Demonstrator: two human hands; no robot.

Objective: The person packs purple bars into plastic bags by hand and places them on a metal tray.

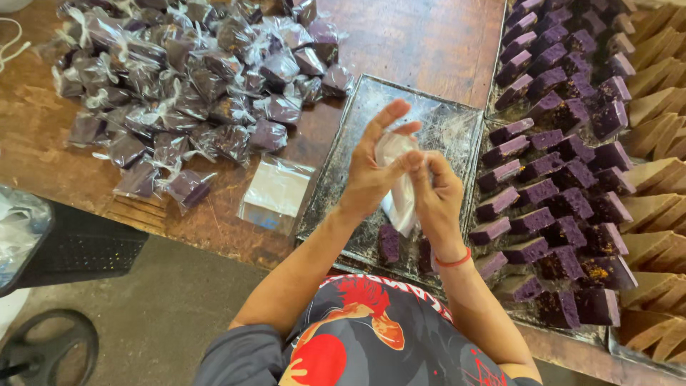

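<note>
Both hands are raised over a dark metal tray, working one small clear plastic bag between them. My left hand has its fingers spread against the bag's upper edge. My right hand, with a red band at the wrist, pinches the same bag from the other side. The bag looks empty. Two purple cake blocks lie on the tray just below my hands.
A heap of wrapped purple blocks covers the wooden table at the left. A stack of flat clear bags lies beside the tray. Rows of unwrapped purple blocks and brown blocks fill trays at the right.
</note>
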